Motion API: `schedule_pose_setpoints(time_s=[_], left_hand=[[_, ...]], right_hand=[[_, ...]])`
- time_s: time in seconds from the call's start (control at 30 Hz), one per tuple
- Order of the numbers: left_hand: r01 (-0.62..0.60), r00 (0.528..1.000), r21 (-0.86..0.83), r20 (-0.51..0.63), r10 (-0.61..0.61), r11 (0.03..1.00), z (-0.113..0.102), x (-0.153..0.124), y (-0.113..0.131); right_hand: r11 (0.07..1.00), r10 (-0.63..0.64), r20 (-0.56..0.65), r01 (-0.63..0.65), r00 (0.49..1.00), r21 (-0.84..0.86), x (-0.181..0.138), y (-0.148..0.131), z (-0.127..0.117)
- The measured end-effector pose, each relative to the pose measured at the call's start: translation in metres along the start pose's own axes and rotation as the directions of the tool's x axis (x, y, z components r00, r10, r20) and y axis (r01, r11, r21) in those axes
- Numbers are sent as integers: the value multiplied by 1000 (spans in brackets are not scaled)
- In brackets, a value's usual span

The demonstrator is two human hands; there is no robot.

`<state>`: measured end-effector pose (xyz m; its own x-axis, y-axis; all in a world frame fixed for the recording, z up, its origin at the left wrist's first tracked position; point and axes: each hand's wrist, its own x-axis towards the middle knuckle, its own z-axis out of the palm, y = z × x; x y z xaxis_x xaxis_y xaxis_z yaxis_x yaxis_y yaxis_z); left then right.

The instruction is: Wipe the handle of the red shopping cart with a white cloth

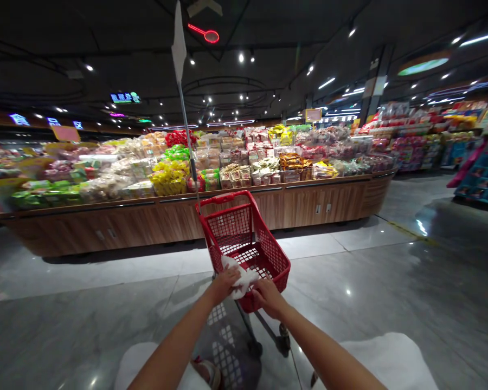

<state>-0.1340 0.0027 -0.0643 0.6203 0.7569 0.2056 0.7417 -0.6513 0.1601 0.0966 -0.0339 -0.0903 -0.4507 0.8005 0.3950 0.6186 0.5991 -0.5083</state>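
A small red shopping cart [274, 257] stands right in front of me, its mesh basket tilted towards me and its handle on the far side. My left hand [225, 283] is closed on a crumpled white cloth [244, 283], which lies over the basket's near rim. At the near right corner, my right hand [269, 298] has its fingers curled over the rim, beside the cloth's end. Part of its fingertips is hidden. A thin pole with a pale flag [179, 51] rises next to the cart's handle.
Behind the cart runs a long wood-panelled display counter [179, 222] heaped with packaged snacks [168, 176]. More stocked shelves [417, 141] stand at the right, near a blue rack [477, 176]. Grey tiled floor [370, 287] surrounds the cart. My knees in white show at the bottom.
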Motion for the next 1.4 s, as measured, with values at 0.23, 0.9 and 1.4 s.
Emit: schedule_pose_setpoints(time_s=[0.23,0.9,1.4], left_hand=[[208,978,131,-51,-203,969,-56,3,-68],[70,994,159,-95,-55,985,19,39,100],[320,899,407,153,-409,855,-105,-3,5]], right_hand=[[999,15,45,-13,999,-46,-10,29,-39],[879,307,141,-224,941,-421,-11,5,-49],[865,295,176,-185,939,-466,-15,39,-70]])
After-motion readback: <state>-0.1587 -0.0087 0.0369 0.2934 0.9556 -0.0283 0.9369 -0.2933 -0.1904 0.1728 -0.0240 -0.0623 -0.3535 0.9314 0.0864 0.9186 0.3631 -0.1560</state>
